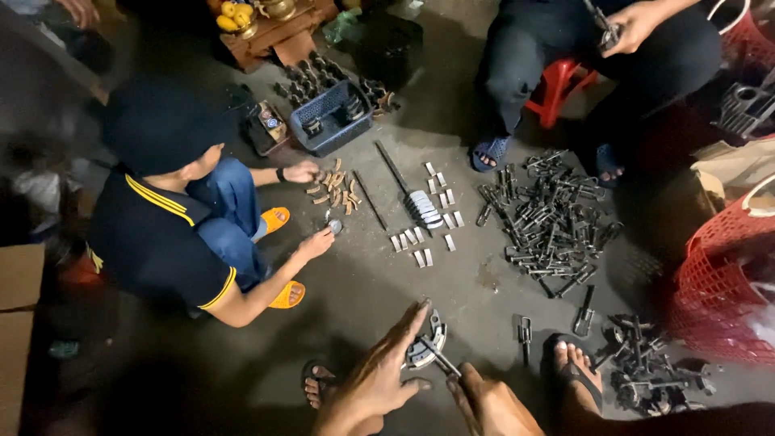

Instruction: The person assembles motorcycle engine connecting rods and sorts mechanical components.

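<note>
Floor (355, 295): bare grey concrete, stained, dim at edges, brightest at centre. Red plastic stool (559, 85) at top. Red mesh baskets (722, 270) along right edge. Cardboard box (18, 323) at left edge. Low wooden stand (278, 36) at top.

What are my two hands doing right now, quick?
Left hand: open, fingers spread, fingertips on the curved metal part.
Right hand: closed on a thin metal rod that reaches to that part.
</note>
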